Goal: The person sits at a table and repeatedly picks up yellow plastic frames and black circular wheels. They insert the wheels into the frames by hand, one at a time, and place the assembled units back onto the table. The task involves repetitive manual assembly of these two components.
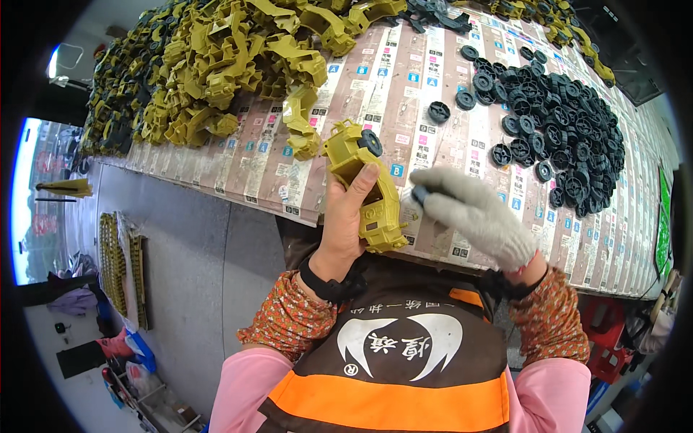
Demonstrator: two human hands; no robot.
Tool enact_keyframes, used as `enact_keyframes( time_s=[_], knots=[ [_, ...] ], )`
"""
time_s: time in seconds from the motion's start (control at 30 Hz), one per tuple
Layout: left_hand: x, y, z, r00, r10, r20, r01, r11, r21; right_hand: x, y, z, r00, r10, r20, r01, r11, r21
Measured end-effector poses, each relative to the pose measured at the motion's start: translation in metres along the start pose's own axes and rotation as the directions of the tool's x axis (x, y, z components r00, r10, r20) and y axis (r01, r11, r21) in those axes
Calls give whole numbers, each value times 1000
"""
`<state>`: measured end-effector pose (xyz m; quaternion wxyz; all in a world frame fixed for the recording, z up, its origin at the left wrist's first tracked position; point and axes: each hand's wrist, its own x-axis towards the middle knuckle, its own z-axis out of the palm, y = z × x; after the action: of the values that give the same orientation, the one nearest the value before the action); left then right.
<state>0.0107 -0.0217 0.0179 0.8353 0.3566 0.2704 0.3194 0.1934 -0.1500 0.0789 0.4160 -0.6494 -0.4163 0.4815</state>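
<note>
My bare left hand (345, 216) grips an olive-yellow plastic toy truck body (381, 209), its thumb pressed along the side. One black wheel (370, 142) sits on the far end of that body. Just to the right, my right hand (469, 213) wears a pale knitted glove and pinches a small dark toy wheel (420, 193) between thumb and fingers, apart from the truck body. Beyond the left hand, another yellow truck body (301, 119) lies on the table.
Loose black wheels (563, 126) form a heap at the right of the table (375, 79). Yellow truck bodies (216, 65) are piled at the far left, beside bodies with dark wheels (123, 86). Dark plastic parts (437, 14) lie at the back. A red stool (605, 335) stands below right.
</note>
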Motion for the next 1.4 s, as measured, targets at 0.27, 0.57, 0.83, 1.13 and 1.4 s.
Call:
enact_keyframes(
  time_s=[0.27,0.57,0.83,1.13,1.4],
  knots=[
    [0,-3,9,990,142,-13,-140,986,89,-24,7,32,996,59,-62,-43,971,235],
    [-14,-8,25,903,425,60,-419,843,337,-43,18,59,974,-56,-218,47,998,-43],
    [-17,-13,13,558,633,537,-825,350,445,-41,7,58,983,-148,-112,131,980,-147],
    [-10,-2,27,919,379,113,-391,830,397,40,7,-8,895,-405,-187,221,766,-603],
    [4,-3,-11,995,11,97,-59,860,507,134,43,-51,879,-393,-271,-64,465,-883]
  ],
)
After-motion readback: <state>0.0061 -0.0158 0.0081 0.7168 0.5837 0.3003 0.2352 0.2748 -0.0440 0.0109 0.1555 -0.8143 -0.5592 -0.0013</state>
